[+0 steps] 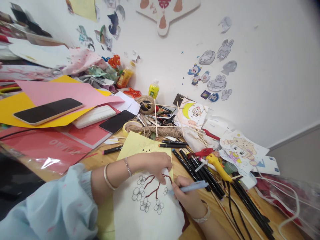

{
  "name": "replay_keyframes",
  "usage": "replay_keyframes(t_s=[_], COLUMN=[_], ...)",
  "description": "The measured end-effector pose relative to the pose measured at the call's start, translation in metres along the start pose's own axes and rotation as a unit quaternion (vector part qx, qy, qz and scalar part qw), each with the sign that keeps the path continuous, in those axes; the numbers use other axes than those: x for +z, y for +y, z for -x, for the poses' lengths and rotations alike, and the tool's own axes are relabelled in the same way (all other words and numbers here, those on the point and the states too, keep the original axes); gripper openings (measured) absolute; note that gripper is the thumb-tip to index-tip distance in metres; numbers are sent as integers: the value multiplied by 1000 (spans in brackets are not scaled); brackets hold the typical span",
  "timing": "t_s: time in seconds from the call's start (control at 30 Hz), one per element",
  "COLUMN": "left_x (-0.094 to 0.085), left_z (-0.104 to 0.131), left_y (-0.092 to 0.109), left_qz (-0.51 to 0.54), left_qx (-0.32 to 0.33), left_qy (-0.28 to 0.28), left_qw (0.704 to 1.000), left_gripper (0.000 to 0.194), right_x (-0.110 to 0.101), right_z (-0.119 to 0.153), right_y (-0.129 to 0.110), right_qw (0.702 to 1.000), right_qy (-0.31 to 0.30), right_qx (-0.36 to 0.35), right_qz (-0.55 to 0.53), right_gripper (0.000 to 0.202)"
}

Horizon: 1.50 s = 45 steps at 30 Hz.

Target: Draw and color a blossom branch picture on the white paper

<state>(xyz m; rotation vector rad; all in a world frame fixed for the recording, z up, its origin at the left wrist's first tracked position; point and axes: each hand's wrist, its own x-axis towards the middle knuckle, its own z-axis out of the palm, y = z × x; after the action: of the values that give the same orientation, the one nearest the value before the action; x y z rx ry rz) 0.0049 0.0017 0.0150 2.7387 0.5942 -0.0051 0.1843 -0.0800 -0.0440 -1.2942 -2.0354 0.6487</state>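
Observation:
A white sheet of paper (130, 220) lies in front of me with brown branches and several black-outlined flowers drawn on it. My left hand (156, 165) rests across its top edge, thumb apart from the fingers and pressing on the drawing. In my right hand (186, 196) is a light blue pen (193, 186), its tip close to the small flower at the right of the drawing. Beneath the white sheet, a yellow sheet (132, 143) shows, with a faint animal face on it.
Black markers (205, 170) and a yellow glue gun (218, 166) lie to the right. Twine (162, 131) and thin sticks are behind the paper. At left are phones (47, 111) on coloured paper. A drink bottle (153, 89) stands by the wall.

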Motion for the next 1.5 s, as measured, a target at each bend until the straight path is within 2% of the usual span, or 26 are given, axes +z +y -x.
replay_keyframes(t_s=[0.77,1.13,1.33,1.5], left_x=[0,-2,1,4], left_z=[1,1,0,-1], left_y=[0,2,0,-3], left_qz=[17,1,3,7], left_qx=[1,-5,7,16], left_qy=[17,-1,11,21], left_qw=[1000,1000,1000,1000], left_gripper=[30,31,31,30], right_x=[0,0,-1,-2], right_z=[0,1,4,2], right_y=[-4,0,-2,-4], right_qw=[998,999,997,995], right_qy=[23,48,-6,-23], right_qx=[18,7,-71,-83], right_qz=[-47,-6,21,46], right_gripper=[29,28,31,30])
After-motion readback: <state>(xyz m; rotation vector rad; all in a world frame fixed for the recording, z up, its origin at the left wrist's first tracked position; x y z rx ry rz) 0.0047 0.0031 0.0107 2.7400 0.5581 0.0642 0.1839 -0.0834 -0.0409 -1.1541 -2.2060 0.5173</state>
